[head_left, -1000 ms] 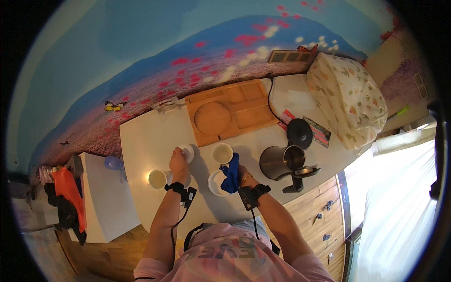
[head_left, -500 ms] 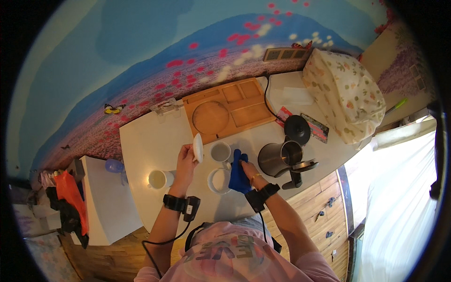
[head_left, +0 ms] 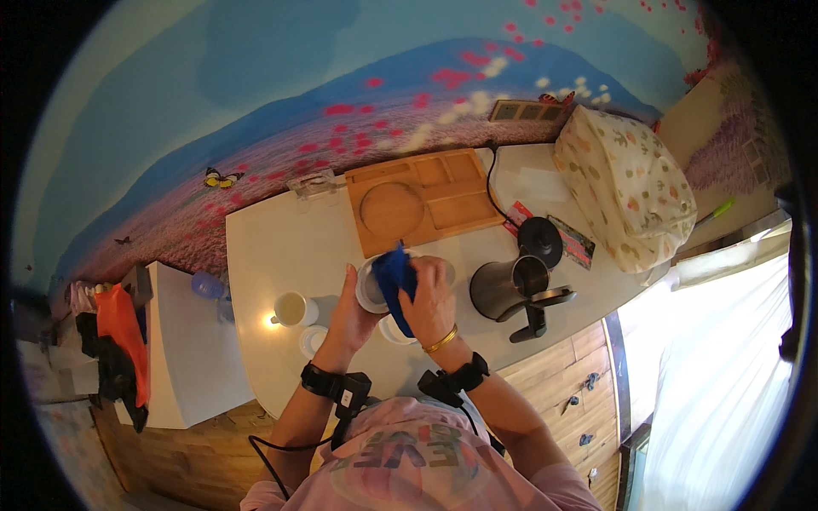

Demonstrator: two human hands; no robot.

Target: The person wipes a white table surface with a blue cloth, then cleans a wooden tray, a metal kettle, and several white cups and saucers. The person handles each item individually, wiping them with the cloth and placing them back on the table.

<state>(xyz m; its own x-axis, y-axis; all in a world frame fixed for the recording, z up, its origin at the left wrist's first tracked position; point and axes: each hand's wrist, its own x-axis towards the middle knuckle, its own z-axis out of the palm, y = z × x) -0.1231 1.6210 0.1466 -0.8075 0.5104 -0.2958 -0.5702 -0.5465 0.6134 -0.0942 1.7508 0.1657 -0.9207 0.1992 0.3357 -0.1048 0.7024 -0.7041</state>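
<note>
- All places are given relative to the kettle (head_left: 492, 291).
- Black straps (head_left: 324, 381) are worn on both wrists, nearer to the person than the kettle and to its left.
- A shallow white disc (head_left: 313, 342) is set flat on the table (head_left: 274, 243), well to the left of the kettle.
- A white vessel (head_left: 394, 330) is placed left of the kettle; it is partly covered by the hands and cloth.
- The left hand (head_left: 352, 317) is positioned left of the kettle. A round white piece (head_left: 369, 292) is gripped by it; whether this is a cup or a lid cannot be told.
- The right hand (head_left: 430, 298) is positioned between the white piece and the kettle. It is closed on a blue cloth (head_left: 394, 277), which is held across the white piece.
- A cup (head_left: 295, 309) is stood well to the left of the kettle, just beyond the white disc.
- The kettle is stood upright with its lid (head_left: 554, 295) raised.
- A black base (head_left: 540, 241) is located just beyond the kettle, to its right.
- A wooden tray (head_left: 464, 211) is laid beyond the kettle, to its left.
- A patterned cover (head_left: 626, 192) is seen beyond the kettle, to its right.
- A socket strip (head_left: 530, 111) is mounted on the painted wall (head_left: 281, 94), farthest beyond the kettle.
</note>
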